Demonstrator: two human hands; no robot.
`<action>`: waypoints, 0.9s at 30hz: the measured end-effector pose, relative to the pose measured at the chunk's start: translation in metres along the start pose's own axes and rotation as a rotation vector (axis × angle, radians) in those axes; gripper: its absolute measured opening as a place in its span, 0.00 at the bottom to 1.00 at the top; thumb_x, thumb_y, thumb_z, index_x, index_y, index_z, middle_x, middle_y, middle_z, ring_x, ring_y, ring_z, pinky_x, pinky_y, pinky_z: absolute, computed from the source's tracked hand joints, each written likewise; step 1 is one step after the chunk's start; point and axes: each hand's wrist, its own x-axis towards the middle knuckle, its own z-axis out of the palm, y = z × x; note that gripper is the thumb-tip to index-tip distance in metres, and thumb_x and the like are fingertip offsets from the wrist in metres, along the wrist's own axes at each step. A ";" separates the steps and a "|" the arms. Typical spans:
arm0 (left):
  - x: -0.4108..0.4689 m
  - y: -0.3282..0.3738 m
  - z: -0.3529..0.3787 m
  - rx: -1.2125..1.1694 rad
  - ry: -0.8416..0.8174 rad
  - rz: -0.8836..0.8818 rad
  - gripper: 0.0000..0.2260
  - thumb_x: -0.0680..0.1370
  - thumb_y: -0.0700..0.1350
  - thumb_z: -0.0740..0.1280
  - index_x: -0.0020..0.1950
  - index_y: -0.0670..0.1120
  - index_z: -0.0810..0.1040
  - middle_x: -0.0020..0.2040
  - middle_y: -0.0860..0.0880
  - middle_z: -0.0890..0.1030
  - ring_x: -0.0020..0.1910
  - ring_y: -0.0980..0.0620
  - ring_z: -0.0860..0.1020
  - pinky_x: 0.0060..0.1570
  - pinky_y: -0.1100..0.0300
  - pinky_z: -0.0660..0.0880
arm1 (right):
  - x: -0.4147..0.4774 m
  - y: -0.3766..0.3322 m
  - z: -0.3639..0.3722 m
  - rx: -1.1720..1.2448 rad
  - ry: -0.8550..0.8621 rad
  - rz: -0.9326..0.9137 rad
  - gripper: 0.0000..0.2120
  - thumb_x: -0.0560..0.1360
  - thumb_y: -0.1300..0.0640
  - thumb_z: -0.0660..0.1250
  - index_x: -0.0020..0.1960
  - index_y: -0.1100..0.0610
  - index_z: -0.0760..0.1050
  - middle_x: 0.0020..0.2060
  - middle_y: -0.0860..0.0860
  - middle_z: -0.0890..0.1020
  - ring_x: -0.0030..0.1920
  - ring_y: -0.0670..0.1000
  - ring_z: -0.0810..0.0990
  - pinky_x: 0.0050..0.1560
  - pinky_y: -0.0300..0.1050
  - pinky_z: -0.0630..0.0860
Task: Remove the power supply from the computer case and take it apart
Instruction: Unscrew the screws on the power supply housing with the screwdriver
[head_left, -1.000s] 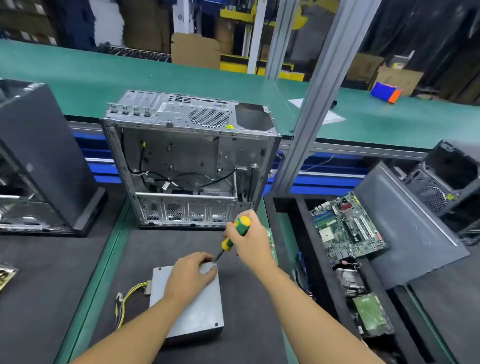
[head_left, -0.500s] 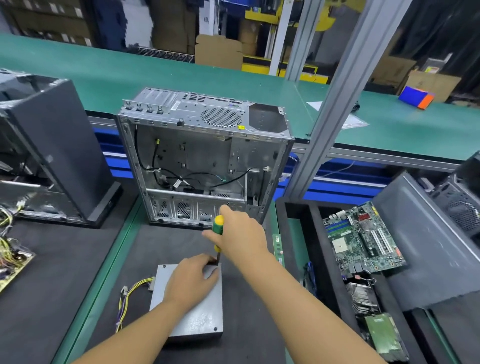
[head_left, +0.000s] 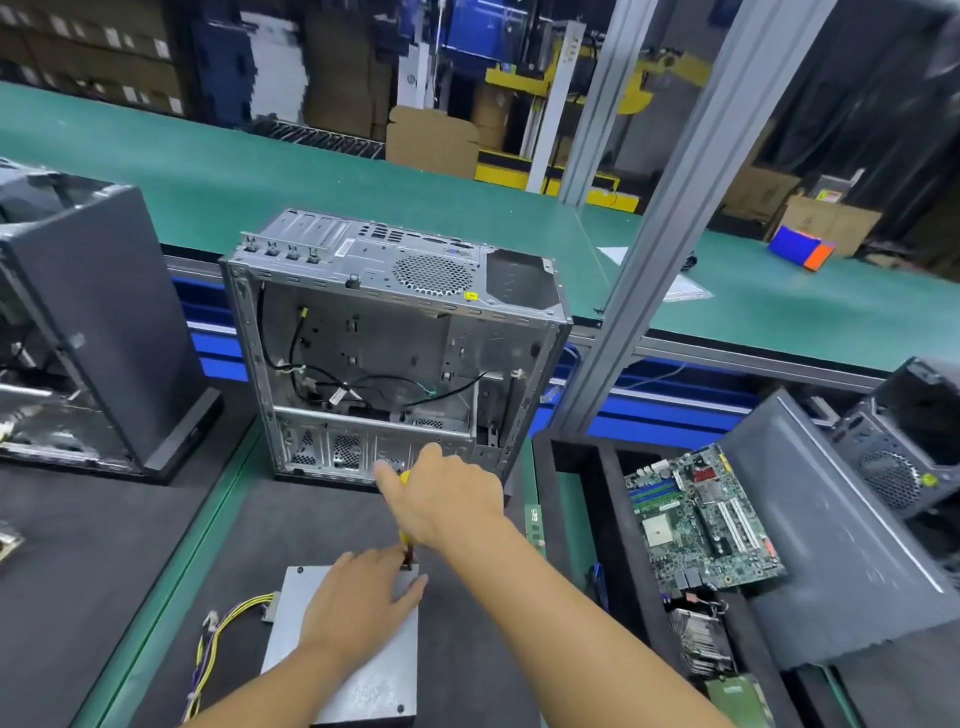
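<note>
Two hands at the power supply (head_left: 366, 680) by the worktop's (head_left: 291, 525) front edge: my left hand (head_left: 358, 603) lies flat, released, on it; my right hand (head_left: 447, 499) grasps the upright screwdriver (head_left: 408, 548).

No legible text, yellow sticker (head_left: 470, 295) on computer case (head_left: 363, 343) too small to read, white label (head_left: 345, 249) blurred

Bare left hand (head_left: 358, 605), bare right hand (head_left: 449, 501)
</note>
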 end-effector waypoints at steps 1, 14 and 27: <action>0.001 0.000 0.000 -0.013 0.001 0.019 0.07 0.79 0.61 0.56 0.46 0.60 0.69 0.43 0.56 0.80 0.43 0.52 0.76 0.42 0.59 0.64 | 0.001 0.001 0.000 0.032 0.017 -0.010 0.26 0.79 0.36 0.50 0.56 0.59 0.67 0.53 0.57 0.79 0.53 0.61 0.78 0.41 0.51 0.65; 0.002 -0.007 0.006 -0.003 0.001 0.016 0.07 0.80 0.57 0.59 0.43 0.58 0.70 0.37 0.55 0.79 0.39 0.50 0.77 0.40 0.55 0.69 | -0.019 0.005 -0.017 -0.029 -0.157 -0.165 0.18 0.77 0.53 0.64 0.61 0.58 0.62 0.58 0.58 0.67 0.58 0.64 0.72 0.44 0.54 0.66; 0.003 -0.011 0.011 0.040 0.034 0.045 0.05 0.76 0.57 0.59 0.44 0.59 0.72 0.34 0.56 0.78 0.36 0.53 0.76 0.38 0.57 0.67 | -0.013 0.001 -0.022 0.031 -0.254 -0.195 0.14 0.76 0.58 0.61 0.59 0.58 0.63 0.58 0.58 0.68 0.61 0.62 0.66 0.48 0.55 0.68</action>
